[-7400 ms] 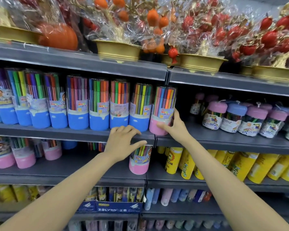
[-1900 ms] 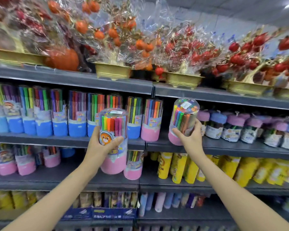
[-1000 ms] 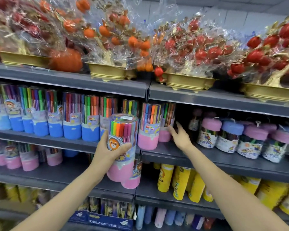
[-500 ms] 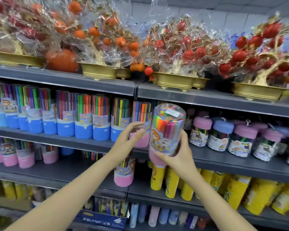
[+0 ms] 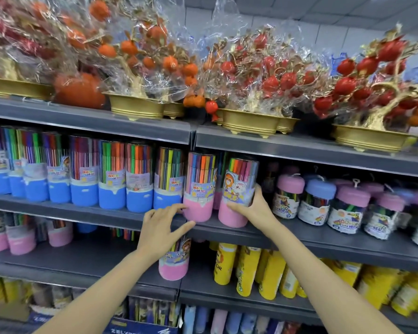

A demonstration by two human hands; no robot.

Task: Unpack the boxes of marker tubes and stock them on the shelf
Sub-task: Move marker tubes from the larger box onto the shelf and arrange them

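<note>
On the grey metal middle shelf [image 5: 323, 239], the right hand [image 5: 256, 208] grips a clear plastic marker tube with a pink base and a cartoon label [image 5: 238, 194], fingers curled round its lower half and thumb across the front; the tube stands upright at the shelf's front edge. Just to its left, nearly touching, stands a second pink-based marker tube [image 5: 199, 189], and the left hand [image 5: 162, 227] hovers before it with fingers spread and relaxed, holding nothing, its fingertips at or just short of that tube's base. Further left runs a row of blue-based marker tubes [image 5: 111, 177]. Right of the held tube sit squat jars with pink and blue lids [image 5: 321, 198]. One shelf down stand another pink-based tube [image 5: 175, 259] and yellow cylindrical packs [image 5: 249, 271]. Above, cellophane-wrapped ornamental fruit trees in gold pots [image 5: 249, 92] line the top shelf.
</note>
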